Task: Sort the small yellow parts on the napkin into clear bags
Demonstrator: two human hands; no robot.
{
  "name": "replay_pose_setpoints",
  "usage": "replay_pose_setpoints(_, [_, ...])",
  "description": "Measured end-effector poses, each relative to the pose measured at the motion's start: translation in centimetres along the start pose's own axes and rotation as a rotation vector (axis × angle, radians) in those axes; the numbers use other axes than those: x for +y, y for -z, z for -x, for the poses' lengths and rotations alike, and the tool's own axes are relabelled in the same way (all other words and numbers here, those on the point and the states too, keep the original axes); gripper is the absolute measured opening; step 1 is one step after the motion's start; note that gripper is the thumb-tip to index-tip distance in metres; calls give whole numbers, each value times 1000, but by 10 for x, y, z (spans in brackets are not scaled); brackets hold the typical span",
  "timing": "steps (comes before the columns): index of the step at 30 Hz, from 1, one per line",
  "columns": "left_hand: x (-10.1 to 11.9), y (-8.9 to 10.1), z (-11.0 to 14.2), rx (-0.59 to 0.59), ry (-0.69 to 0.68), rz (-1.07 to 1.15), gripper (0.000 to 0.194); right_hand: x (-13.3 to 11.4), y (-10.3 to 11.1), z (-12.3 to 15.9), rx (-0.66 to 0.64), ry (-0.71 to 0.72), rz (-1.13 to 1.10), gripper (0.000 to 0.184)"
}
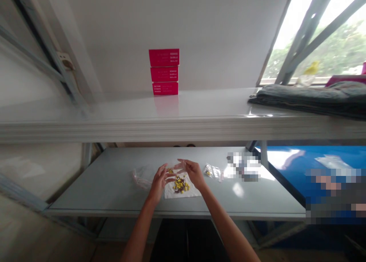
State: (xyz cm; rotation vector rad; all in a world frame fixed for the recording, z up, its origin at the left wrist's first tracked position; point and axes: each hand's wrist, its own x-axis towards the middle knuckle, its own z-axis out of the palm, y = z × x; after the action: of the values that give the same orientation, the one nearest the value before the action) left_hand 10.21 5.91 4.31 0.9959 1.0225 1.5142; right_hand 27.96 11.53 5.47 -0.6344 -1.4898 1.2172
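Observation:
Small yellow and brown pieces [182, 185] lie in a loose pile on a white paper sheet [169, 195]; their exact kind is too small to tell. My left hand [158, 184] is raised at the sheet's left side, fingers apart and curved towards the other hand. Above the right part of the sheet, my right hand [194, 173] pinches what looks like a small clear plastic bag [180, 166] between thumb and fingers. A bit of yellow shows between the hands, beyond the pile.
Right of the sheet lies a clear bag [213, 172] with yellow pieces inside. Crumpled clear plastic [141, 179] is on the left of the grey table [114, 193]. An upper shelf [126, 128] overhangs, bearing pink boxes [165, 74] and folded dark cloth [311, 98].

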Motion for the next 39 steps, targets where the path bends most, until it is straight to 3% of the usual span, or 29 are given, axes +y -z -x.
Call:
replay_pose_setpoints(4, [-5, -2, -6, 17, 17, 36, 56, 6, 9, 4, 52, 22, 38, 55])
replay_pose_setpoints(11, [-20, 8, -16, 97, -157, -173, 53, 27, 19, 19, 104, 17, 224, 41])
replay_pose_setpoints(16, [-30, 11, -15, 131, -174, -170, 56, 35, 16, 23, 121, 25, 395, 33])
replay_pose_setpoints(23, [-35, 18, -13, 149, -149, -103, 60, 32, 19, 20, 74, 74, 329, 31])
replay_pose_setpoints(31, [-39, 15, -8, 148, -161, -309, 50, 40, 21, 22, 72, 61, 251, 31])
replay_pose_setpoints(39, [-40, 17, -9, 92, -235, -283, 56, 50, 25, 23, 106, 2, 412, 26])
